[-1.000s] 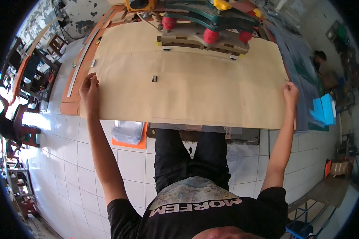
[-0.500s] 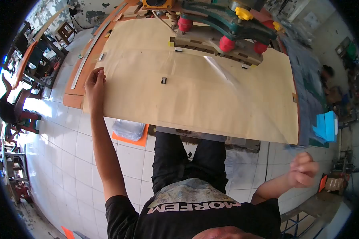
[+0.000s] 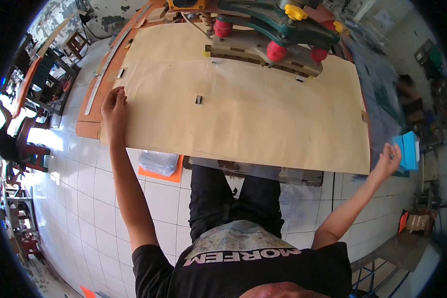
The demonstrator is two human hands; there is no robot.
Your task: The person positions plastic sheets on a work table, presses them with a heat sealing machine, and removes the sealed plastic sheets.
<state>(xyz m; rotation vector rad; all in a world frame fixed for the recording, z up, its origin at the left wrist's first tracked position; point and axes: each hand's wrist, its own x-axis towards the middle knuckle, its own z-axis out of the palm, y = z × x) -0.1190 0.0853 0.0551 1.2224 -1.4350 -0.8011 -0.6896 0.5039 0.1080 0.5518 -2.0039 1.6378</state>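
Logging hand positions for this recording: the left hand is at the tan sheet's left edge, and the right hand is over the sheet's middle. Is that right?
Not quite: the right hand is beyond the right edge of the tan sheet, near a blue item, as the head view shows. The left hand is at the left edge.

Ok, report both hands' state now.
Left hand: loosely curled at the sheet; grip unclear.
Right hand: partly curled, off the sheet; grip unclear.
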